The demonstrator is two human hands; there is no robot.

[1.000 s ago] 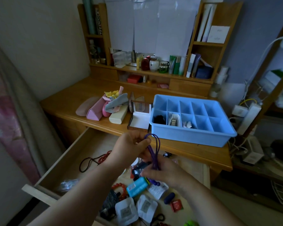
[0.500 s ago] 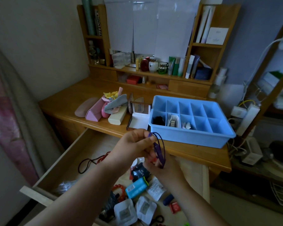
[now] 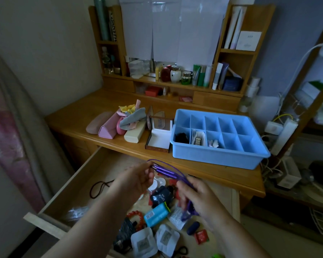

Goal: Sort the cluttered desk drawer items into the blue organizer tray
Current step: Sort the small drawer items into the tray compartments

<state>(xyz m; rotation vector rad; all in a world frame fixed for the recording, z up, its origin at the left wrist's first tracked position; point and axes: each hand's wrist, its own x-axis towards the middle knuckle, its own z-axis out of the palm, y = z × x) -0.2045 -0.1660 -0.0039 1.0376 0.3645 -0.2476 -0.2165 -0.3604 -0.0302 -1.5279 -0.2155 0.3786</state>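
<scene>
**Purple cord held over open drawer, tray on surface**

Both hands raised above the open drawer (image 3: pixel 78 175), in front of the blue organizer tray (image 3: pixel 215 157). Left hand (image 3: pixel 138 178) pinching one end of a purple cord (image 3: pixel 168 171), fingers curled around the bundled strands. Right hand (image 3: pixel 199 197) gripping the other end, a purple loop hanging below its palm. Cord stretched at a slant between the two hands, left end higher.

Tray resting on the wooden surface (image 3: pixel 78 112), behind the drawer and toward its right side. Ten compartments in two rows. Near row, counting from the tray's left wall: dark item, then pale packets with small metal pieces, then small white bits. Remaining compartments bare blue.

Left of the tray, touching or just beside it: open white-lined box (image 3: pixel 159 140). Further left of the tray: cream case (image 3: pixel 134 134), pink cases, grey cloth.

Inside the drawer, below the hands: blue tube (image 3: pixel 157 214), red bead bracelet (image 3: pixel 136 216), white sachets (image 3: pixel 143 243), black cord loop (image 3: pixel 99 188).
</scene>
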